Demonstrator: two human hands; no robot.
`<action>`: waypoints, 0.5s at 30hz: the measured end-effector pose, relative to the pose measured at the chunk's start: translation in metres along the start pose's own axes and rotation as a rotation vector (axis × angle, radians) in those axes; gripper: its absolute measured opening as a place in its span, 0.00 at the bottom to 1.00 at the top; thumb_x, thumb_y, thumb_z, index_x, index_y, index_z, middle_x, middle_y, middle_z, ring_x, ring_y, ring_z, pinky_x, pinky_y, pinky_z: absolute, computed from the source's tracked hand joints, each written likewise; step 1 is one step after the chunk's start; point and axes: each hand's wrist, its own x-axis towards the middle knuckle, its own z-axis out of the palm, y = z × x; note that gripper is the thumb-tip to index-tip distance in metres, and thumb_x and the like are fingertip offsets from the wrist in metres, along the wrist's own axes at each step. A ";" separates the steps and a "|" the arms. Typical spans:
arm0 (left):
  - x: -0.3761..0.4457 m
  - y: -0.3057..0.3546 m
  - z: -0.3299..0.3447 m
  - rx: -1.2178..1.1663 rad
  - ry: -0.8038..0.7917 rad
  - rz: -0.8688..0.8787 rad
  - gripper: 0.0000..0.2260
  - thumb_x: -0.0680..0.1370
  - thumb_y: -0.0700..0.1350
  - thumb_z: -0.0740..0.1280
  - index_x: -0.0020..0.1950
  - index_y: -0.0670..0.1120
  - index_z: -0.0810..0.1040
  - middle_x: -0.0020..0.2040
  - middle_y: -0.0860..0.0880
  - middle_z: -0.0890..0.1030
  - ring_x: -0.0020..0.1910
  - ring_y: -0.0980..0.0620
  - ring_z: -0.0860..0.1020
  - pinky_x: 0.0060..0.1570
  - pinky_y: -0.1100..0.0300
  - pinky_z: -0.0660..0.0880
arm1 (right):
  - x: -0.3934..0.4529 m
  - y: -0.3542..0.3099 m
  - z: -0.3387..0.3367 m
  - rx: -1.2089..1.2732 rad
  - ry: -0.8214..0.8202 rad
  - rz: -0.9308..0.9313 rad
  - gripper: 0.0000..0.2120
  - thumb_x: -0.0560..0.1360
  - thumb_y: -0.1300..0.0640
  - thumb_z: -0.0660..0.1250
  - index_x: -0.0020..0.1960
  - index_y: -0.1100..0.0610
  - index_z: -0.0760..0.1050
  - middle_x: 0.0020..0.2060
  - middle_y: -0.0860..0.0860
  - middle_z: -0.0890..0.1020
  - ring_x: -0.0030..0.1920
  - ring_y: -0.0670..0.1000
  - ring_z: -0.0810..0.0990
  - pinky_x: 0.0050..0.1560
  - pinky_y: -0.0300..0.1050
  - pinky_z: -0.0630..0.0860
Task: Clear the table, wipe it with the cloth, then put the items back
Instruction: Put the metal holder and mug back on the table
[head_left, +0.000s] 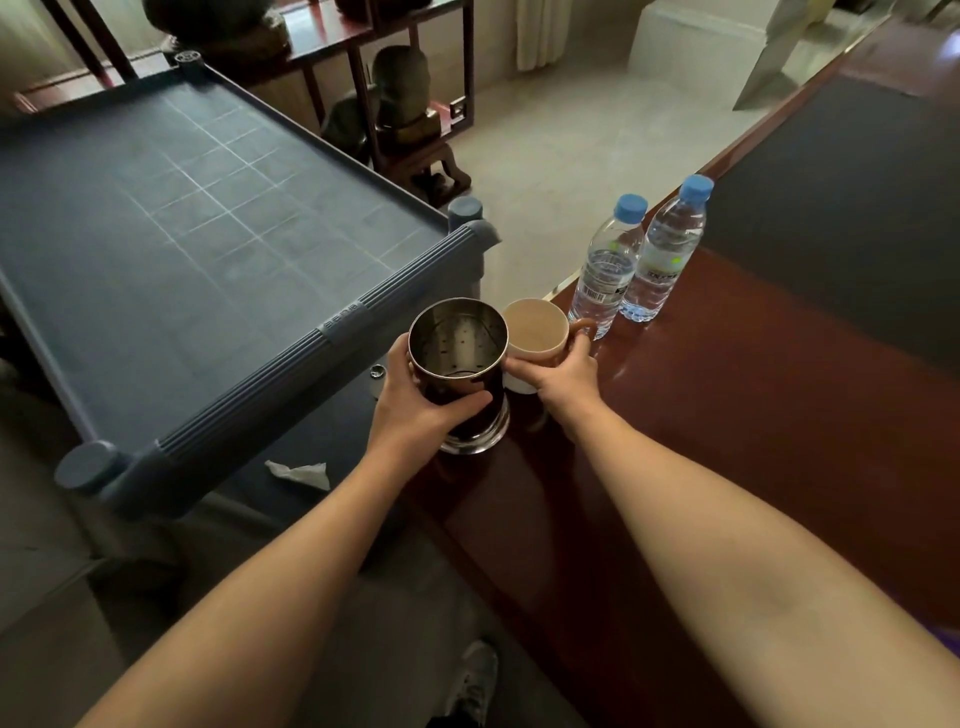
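A shiny steel canister (460, 358) with a perforated inside stands at the near left edge of the dark red table (727, 415). My left hand (415, 400) is wrapped around its side. Right beside it is a beige mug (535, 332), and my right hand (566, 376) grips it at the handle side. Two clear water bottles with blue caps stand just beyond the mug on the table edge, one (605, 270) on the left and one (662, 254) on the right. A white crumpled cloth (301, 473) lies on a lower cart shelf.
A dark blue plastic cart (208, 234) stands left of the table, its top tray bare. A black mat (841, 208) covers the far table. Wooden shelves with dark ornaments (400, 88) stand behind the cart. My shoe (472, 680) is on the floor below.
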 end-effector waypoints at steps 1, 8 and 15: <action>0.000 0.000 0.000 -0.001 0.002 0.002 0.41 0.55 0.61 0.78 0.63 0.68 0.61 0.53 0.75 0.72 0.52 0.79 0.70 0.53 0.66 0.70 | 0.001 0.001 0.000 -0.015 0.006 -0.002 0.53 0.46 0.34 0.80 0.65 0.52 0.66 0.61 0.54 0.74 0.59 0.53 0.77 0.60 0.51 0.77; 0.002 -0.003 0.003 -0.007 -0.011 0.009 0.41 0.57 0.58 0.79 0.64 0.67 0.61 0.52 0.77 0.72 0.52 0.78 0.71 0.53 0.67 0.70 | 0.002 0.011 0.000 -0.035 0.037 -0.023 0.52 0.48 0.33 0.80 0.65 0.50 0.66 0.60 0.54 0.75 0.59 0.53 0.78 0.59 0.53 0.77; 0.005 0.004 0.008 -0.007 -0.008 0.005 0.38 0.56 0.60 0.80 0.58 0.76 0.62 0.53 0.76 0.73 0.55 0.70 0.74 0.57 0.58 0.75 | -0.003 0.015 -0.014 -0.062 0.097 -0.060 0.43 0.53 0.37 0.81 0.61 0.53 0.69 0.57 0.54 0.76 0.56 0.52 0.78 0.58 0.53 0.77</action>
